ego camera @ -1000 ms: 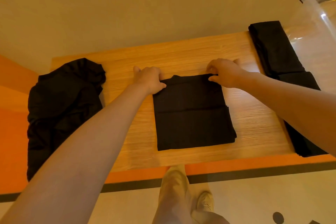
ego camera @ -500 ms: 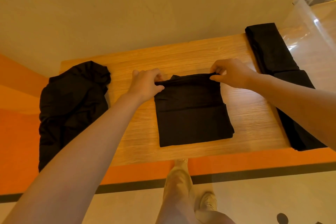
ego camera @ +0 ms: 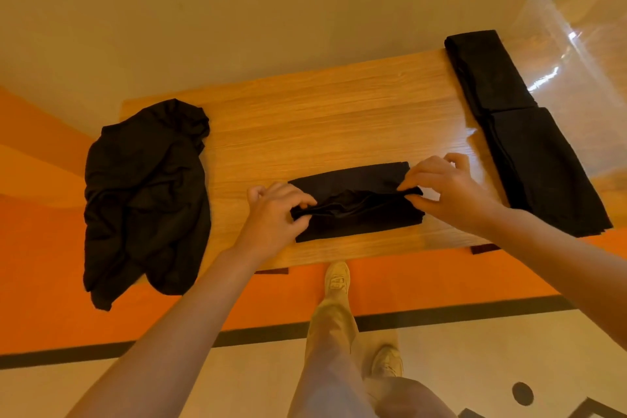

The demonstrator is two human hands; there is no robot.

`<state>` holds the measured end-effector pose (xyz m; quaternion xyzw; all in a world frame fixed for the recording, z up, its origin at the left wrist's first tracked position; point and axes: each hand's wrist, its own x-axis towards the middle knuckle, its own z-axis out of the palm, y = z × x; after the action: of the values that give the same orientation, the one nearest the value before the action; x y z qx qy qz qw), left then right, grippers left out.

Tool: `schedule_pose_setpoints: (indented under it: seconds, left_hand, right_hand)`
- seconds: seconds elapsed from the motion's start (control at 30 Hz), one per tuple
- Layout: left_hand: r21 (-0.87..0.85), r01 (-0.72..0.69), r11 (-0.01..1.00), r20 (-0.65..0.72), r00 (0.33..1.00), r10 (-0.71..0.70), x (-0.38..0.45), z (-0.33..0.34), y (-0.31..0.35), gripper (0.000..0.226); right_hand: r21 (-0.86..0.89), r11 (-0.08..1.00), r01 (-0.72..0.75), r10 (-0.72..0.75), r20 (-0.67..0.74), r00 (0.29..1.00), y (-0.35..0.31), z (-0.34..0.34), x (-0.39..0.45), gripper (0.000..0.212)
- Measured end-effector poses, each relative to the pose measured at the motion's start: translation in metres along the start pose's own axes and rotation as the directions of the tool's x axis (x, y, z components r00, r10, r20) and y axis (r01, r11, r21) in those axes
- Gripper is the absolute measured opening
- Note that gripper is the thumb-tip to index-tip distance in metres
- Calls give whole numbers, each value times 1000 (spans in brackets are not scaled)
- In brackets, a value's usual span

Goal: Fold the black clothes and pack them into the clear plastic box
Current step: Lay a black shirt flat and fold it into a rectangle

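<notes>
Presently, scene state as recorded:
Table (ego camera: 339, 105): a wooden top carried all the items listed below.
Folded garment (ego camera: 356, 214): lay near the table's front edge, about midway along it; its upper layer was bunched and lifted along the middle.
Left hand (ego camera: 274, 217): pinched the left end of the folded garment's lifted layer between thumb and curled fingers.
Right hand (ego camera: 448, 190): pinched the right end of the same layer between thumb and forefinger; the remaining fingers were curled above it.
Unfolded pile (ego camera: 146, 190): crumpled black clothes lay at the table's left end and hung over its front-left corner.
Folded stack, rear (ego camera: 488, 71): lay flat at the table's back-right corner.
Folded stack, front (ego camera: 543, 173): lay along the table's right edge, touching the rear stack and reaching the front-right corner.
Clear plastic box (ego camera: 576, 44): stood just beyond the table's right edge, beside both folded stacks; whether it touched them could not be told.
</notes>
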<state>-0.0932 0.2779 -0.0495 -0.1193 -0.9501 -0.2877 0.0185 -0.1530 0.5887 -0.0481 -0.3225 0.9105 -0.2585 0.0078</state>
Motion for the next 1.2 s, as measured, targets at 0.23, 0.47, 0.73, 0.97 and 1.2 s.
schedule_pose_setpoints:
  seconds: [0.23, 0.47, 0.73, 0.97, 1.2]
  left_hand:
    - [63, -27, 998, -41, 999, 29, -21, 8, 0, 14]
    - [79, -62, 995, -8, 998, 63, -42, 6, -8, 16]
    - [71, 129, 989, -181, 977, -114, 16, 23, 26, 41]
    - [320, 151, 935, 103, 976, -193, -1, 73, 11, 71]
    - [383, 120, 916, 163, 967, -195, -6, 65, 2, 81]
  right_hand:
    - [-111, 992, 59, -69, -82, 994, -5, 14, -27, 23]
    - [-172, 984, 42, -46, -14, 999, -4, 21, -49, 24]
    - [-164, 977, -134, 110, -149, 983, -45, 35, 17, 42]
    - [-317, 923, -217, 269, 132, 954, -40, 82, 10, 65]
    - [-359, 905, -228, 302, 165, 939, -31, 71, -3, 76]
